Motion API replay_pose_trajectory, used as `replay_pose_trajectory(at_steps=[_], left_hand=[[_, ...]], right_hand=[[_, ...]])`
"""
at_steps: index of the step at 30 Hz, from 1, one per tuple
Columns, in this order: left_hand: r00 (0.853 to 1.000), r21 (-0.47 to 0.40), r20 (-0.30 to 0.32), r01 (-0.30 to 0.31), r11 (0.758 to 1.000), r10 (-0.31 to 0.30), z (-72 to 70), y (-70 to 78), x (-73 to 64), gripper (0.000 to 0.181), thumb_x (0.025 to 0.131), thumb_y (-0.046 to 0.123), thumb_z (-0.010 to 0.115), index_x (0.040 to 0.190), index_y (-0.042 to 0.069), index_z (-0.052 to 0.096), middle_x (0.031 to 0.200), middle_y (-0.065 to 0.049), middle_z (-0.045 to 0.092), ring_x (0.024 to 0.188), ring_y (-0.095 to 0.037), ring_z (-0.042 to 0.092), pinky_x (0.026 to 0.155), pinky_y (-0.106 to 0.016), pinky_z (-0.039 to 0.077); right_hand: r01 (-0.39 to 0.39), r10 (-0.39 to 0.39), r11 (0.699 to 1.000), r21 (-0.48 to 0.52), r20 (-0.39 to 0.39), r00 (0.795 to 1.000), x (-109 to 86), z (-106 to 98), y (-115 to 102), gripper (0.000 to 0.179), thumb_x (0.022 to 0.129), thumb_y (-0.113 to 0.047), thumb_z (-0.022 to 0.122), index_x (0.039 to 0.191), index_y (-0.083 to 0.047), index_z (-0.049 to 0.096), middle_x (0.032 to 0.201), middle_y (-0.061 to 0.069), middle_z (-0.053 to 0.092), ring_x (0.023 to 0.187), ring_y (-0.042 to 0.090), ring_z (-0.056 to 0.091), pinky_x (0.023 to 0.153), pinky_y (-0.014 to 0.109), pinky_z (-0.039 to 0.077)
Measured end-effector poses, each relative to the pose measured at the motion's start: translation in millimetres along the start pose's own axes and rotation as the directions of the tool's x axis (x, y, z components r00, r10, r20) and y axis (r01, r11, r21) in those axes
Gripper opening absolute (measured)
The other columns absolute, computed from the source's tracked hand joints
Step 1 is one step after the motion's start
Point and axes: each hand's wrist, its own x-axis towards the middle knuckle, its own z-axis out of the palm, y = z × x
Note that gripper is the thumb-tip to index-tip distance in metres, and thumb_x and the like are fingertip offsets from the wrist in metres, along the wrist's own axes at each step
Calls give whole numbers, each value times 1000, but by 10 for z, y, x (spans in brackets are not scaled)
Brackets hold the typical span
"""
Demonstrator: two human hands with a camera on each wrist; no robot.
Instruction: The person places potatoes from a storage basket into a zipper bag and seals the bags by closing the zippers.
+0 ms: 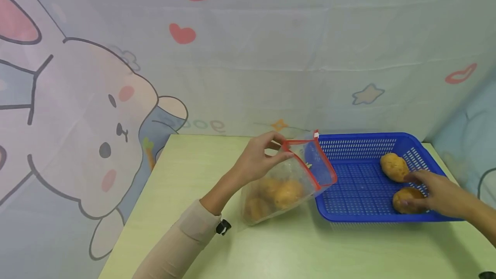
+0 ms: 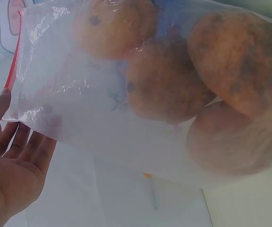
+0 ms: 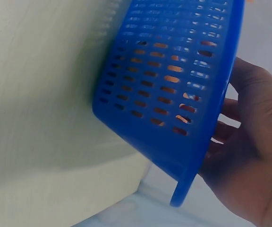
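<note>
My left hand pinches the red zip edge of a clear zip bag near its mouth, which gapes toward the right. Several potatoes lie in the lower part of the bag, seen through its cloudy plastic. Inside the blue basket, my right hand reaches over the right rim and holds a potato, its thumb across the near side. Another potato sits just behind that one. In the right wrist view, the basket wall hides most of the fingers.
The pale green table carries both bag and basket. The bag's mouth overlaps the basket's left rim in the head view. A cloth backdrop with hearts and a cartoon rabbit stands behind the table and down its left side.
</note>
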Motion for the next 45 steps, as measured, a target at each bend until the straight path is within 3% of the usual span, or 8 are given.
replay_pose_trajectory(at_steps=[8,16,25,28,32,36,40,45], left_hand=[[1000,-12,-11,-7,1000,7,21,3,-2,23,98,27,81,113,15,69,113,5,72,109,-16,74,82,-27,62],[1000,-16,-10,-9,1000,9,53,-10,4,24,98,28,81,113,15,69,114,4,72,108,-17,74,82,-28,62],[1000,-8,-5,4,1000,-4,52,-1,-7,23,98,28,81,112,16,69,113,5,72,109,-17,74,84,-31,63],[1000,-3,2,5,1000,-5,50,5,0,24,98,30,80,114,16,69,114,5,72,109,-17,74,85,-30,62],[1000,2,5,8,1000,-8,43,14,2,24,98,30,80,114,16,69,114,5,72,109,-16,74,84,-29,62],[1000,-3,6,5,1000,-5,34,13,-1,24,98,29,80,114,16,69,114,5,72,108,-16,74,84,-29,62],[1000,0,8,4,1000,-4,29,9,-5,24,98,30,80,114,16,69,114,5,72,109,-16,74,85,-30,62],[1000,3,8,5,1000,-5,15,8,-9,24,98,30,80,114,16,69,114,5,72,110,-18,74,86,-30,62]], right_hand=[[22,-21,999,-44,39,999,-45,82,81,62,77,-36,97,117,3,72,107,5,73,96,28,69,78,43,57],[-19,20,1000,-4,162,987,3,64,103,59,80,-40,93,116,2,72,109,3,74,98,27,69,81,42,57],[-3,-3,999,45,131,991,77,66,44,65,81,-39,93,122,6,70,115,10,73,104,34,69,82,45,58],[40,-42,998,42,51,998,161,10,-79,64,81,-34,94,125,5,69,117,12,72,103,33,69,80,41,60],[88,-83,985,150,-38,996,320,-104,-380,58,84,-27,93,128,0,67,117,10,68,100,22,69,74,31,62],[113,-90,961,253,-103,991,478,-248,-751,55,86,-26,92,131,-7,66,122,7,68,105,9,65,82,21,60],[149,-107,945,290,-158,982,611,-378,-1096,59,87,-25,92,137,-11,64,131,6,67,112,14,67,89,11,53],[216,-151,915,340,-208,967,764,-427,-1466,62,84,-22,94,138,-16,64,134,0,65,115,18,66,92,14,54]])
